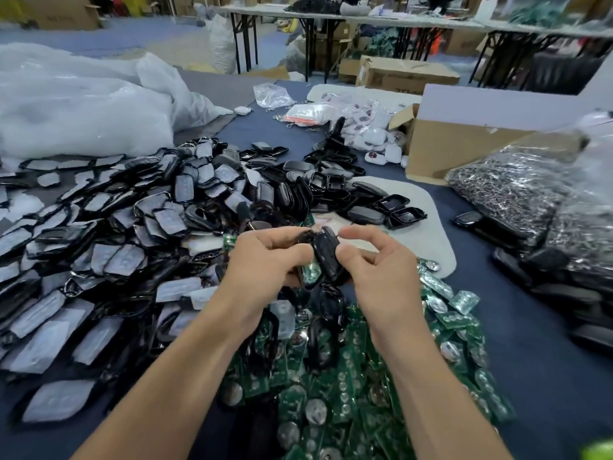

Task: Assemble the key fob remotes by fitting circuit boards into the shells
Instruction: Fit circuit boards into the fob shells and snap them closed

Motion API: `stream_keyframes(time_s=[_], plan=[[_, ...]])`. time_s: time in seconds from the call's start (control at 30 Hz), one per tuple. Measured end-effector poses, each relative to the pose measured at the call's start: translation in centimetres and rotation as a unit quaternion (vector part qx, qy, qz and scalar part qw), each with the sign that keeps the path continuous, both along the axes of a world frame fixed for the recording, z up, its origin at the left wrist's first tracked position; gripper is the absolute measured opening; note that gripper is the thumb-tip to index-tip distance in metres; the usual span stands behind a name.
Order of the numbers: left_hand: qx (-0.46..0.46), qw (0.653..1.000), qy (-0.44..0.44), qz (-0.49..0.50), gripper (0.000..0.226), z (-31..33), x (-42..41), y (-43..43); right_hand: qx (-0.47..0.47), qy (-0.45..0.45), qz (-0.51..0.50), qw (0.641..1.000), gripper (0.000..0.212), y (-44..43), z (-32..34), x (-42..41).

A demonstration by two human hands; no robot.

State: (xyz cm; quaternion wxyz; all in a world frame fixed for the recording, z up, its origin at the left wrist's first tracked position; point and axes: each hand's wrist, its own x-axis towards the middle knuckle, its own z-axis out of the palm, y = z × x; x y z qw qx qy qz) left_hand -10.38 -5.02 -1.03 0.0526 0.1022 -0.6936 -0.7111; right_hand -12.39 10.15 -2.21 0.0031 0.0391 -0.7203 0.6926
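At frame centre my left hand (265, 257) and right hand (376, 265) both pinch the glossy black plastic shell (324, 250); I fear the green circuit board (310, 271) beneath could slip out if pressed crooked.

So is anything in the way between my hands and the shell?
Nothing visible does. The left hand and right hand both grip the black shell directly, over the pile of green circuit boards.

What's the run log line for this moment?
left hand: grips black shell | right hand: pinches black shell | circuit boards: piled beneath hands
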Motion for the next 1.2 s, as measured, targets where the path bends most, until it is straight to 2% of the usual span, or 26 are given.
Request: stream_keyframes(time_s=[0.13,0.3,0.4,0.47,0.57,0.67,0.8,0.9,0.93,1.0,1.07,1.2], plan=[[0.019,1.0,-0.014,-0.015,0.023,-0.2,-0.4,0.0,0.083,0.041,0.008,0.996,0.014,0.9,-0.1,-0.4],[0.009,0.999,-0.014,-0.039,0.019,-0.7,-0.5,0.0,0.082,0.029,0.014,0.996,0.012,1.0,-0.1,-0.5],[0.042,0.998,-0.01,-0.052,0.018,-0.8,-0.5,-0.2,0.082,0.024,0.029,0.996,0.011,0.9,0.0,-0.2],[0.066,0.997,-0.01,-0.044,0.02,-0.8,-0.6,-0.2,0.107,0.05,0.026,0.993,0.013,0.6,0.0,0.0],[0.046,0.999,0.009,0.006,0.018,-1.0,-0.7,0.1,0.146,0.091,-0.005,0.985,0.013,0.3,0.1,0.2],[0.036,0.997,0.039,0.049,0.023,-1.2,-0.8,0.2,0.177,0.09,0.013,0.98,0.023,-0.2,0.0,0.7],[0.038,0.999,0.038,0.011,0.023,-1.1,-0.7,-0.1,0.174,0.069,0.012,0.982,0.029,-0.1,-0.1,0.6],[0.042,0.999,0.019,-0.026,0.014,-1.1,-0.7,-0.4,0.111,0.034,0.017,0.993,0.029,0.1,0.2,0.5],[0.053,0.998,0.015,-0.033,0.021,-1.0,-0.7,-0.4,0.065,0.004,0.022,0.998,0.029,0.1,0.3,0.5],[0.073,0.997,0.012,-0.023,0.025,-0.9,-0.7,-0.4,-0.091,-0.081,0.052,0.991,0.032,0.2,0.5,0.4],[0.078,0.997,0.017,0.008,0.024,-0.9,-0.8,-0.3,-0.239,-0.165,0.105,0.951,0.037,0.3,0.6,0.1],[0.097,0.994,0.011,0.049,0.022,-0.8,-0.9,-0.5,-0.377,-0.252,0.173,0.874,0.042,1.1,0.5,-0.5]])
